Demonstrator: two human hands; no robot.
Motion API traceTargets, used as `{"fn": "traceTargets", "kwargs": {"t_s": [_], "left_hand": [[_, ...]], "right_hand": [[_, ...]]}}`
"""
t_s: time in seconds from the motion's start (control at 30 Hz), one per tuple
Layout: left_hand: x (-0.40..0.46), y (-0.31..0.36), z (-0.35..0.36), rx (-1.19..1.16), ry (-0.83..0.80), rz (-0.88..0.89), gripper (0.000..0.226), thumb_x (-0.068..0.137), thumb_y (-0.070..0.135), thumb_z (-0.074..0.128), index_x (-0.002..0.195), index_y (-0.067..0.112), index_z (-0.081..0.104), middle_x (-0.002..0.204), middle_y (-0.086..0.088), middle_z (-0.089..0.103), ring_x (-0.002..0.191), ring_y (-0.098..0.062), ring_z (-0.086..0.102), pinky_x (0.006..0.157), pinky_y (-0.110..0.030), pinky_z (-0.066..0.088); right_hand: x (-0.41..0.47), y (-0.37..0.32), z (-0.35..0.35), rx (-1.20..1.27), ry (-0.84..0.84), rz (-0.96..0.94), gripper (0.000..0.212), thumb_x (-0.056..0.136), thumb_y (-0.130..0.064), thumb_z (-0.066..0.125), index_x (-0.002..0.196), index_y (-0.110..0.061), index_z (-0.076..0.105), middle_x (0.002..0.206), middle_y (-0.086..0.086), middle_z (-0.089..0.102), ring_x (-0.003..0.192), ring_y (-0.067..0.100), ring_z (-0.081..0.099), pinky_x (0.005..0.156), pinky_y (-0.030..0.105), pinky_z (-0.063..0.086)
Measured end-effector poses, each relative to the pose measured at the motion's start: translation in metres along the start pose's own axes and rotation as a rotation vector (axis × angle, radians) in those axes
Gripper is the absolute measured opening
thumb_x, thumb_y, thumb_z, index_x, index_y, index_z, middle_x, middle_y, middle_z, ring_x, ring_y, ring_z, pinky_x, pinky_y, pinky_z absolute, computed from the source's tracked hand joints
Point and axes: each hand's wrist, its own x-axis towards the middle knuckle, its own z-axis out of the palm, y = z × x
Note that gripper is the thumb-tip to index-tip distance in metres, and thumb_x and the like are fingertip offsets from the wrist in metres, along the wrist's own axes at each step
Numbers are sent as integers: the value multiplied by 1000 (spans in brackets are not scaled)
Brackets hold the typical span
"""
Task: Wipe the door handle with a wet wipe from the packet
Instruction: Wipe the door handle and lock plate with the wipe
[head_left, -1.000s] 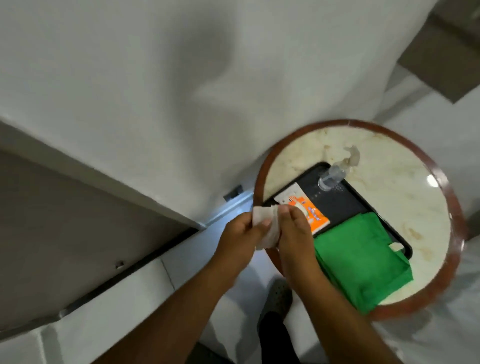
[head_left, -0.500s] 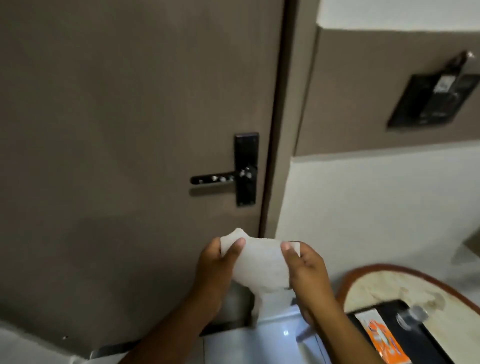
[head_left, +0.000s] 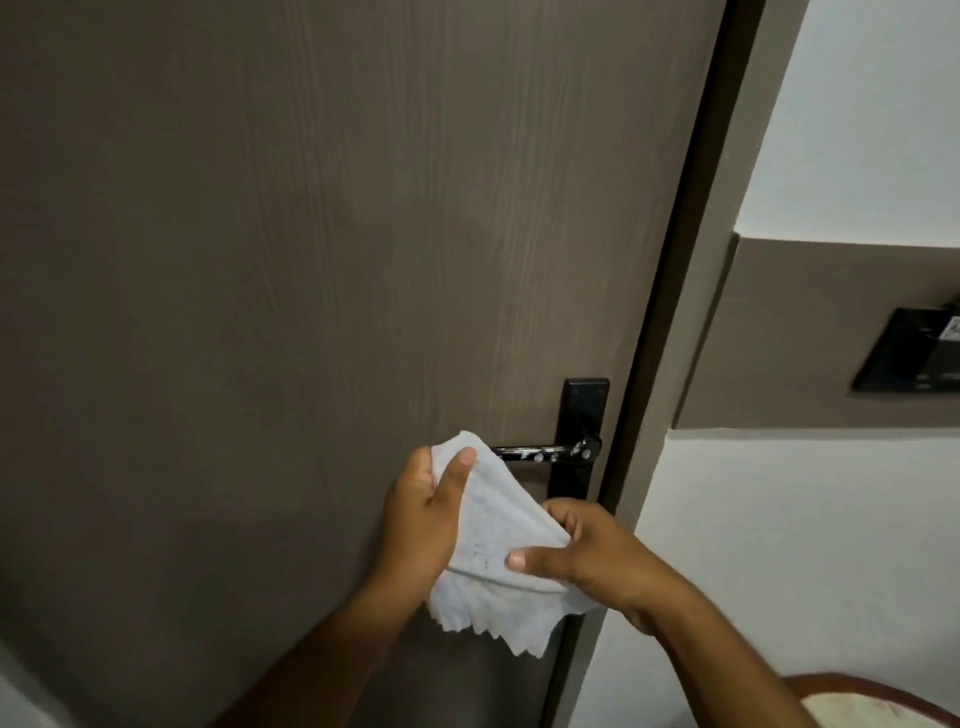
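Wipe (head_left: 493, 540) now nearer door handle (head_left: 540, 453)

door (head_left: 311, 260): brown woodgrain, fills the left | frame (head_left: 727, 260): pale strip beside it | wall (head_left: 857, 104): white, brown band (head_left: 805, 338) across, black panel (head_left: 909, 353) mounted on it | round table (head_left: 883, 699): rim peeks in bottom right | light: dim
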Motion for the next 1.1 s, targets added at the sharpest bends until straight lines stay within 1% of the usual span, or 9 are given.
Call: {"fn": "traceTargets", "kwargs": {"t_s": [0.3,0.4,0.53,0.63,0.73,0.83,0.93,1.0,1.1], "left_hand": [[28,-2,16,217,154,44,50,72,75,35,88,29,47,78,12,54,72,-3,56,62,-9,39],[47,4,31,269,127,26,59,76,70,39,110,24,51,96,7,61,85,-6,60,71,-16,49],[71,5,43,381,40,-216,61,92,58,49,137,18,48,138,-9,55,124,-29,55,105,-43,44],[78,-4,46,426,8,-344,55,93,52,54,134,15,51,137,-11,56,123,-31,56,105,-44,44],[78,-13,45,366,106,-124,37,91,49,60,111,18,60,112,-9,68,98,-24,66,90,-42,57],[82,-10,39,391,85,-86,29,90,52,60,91,24,55,96,-3,67,83,-16,62,79,-34,54],[81,-7,27,690,86,9,43,88,64,49,98,23,57,88,4,56,78,-10,54,78,-27,46],[80,0,16,768,126,381,45,89,61,44,106,22,60,96,0,63,85,-15,60,78,-33,54],[96,23,11,949,237,982,40,93,43,47,121,16,57,129,-16,60,118,-36,58,93,-48,49]], "right_hand": [[46,5,-31,330,531,-204,11,86,-31,66,93,-39,64,84,-8,72,78,6,70,64,23,57],[63,11,-44,48,783,-301,19,88,-33,64,98,-44,52,82,-18,64,75,5,64,67,19,51],[78,19,-49,-518,761,-328,24,88,-33,64,110,-25,58,103,-8,58,88,14,61,75,23,49],[71,17,-49,-354,905,-301,17,90,-29,63,106,-25,60,95,-16,55,94,19,61,74,19,49],[70,8,-35,-765,830,-657,30,81,-14,63,111,-15,67,109,3,62,102,23,56,82,39,50],[84,-4,-11,-1087,380,-541,50,77,-32,74,122,-14,63,119,8,64,109,29,61,93,45,50],[86,14,-9,-1263,359,-538,52,75,-55,70,113,-19,69,103,1,74,89,20,73,78,40,60],[86,21,-15,-1264,397,-589,51,90,-59,38,112,-23,67,101,-3,74,86,15,72,79,37,60],[98,16,-19,-1347,383,-637,37,89,-54,49,98,-23,67,91,-1,75,77,18,71,78,40,59]]}}
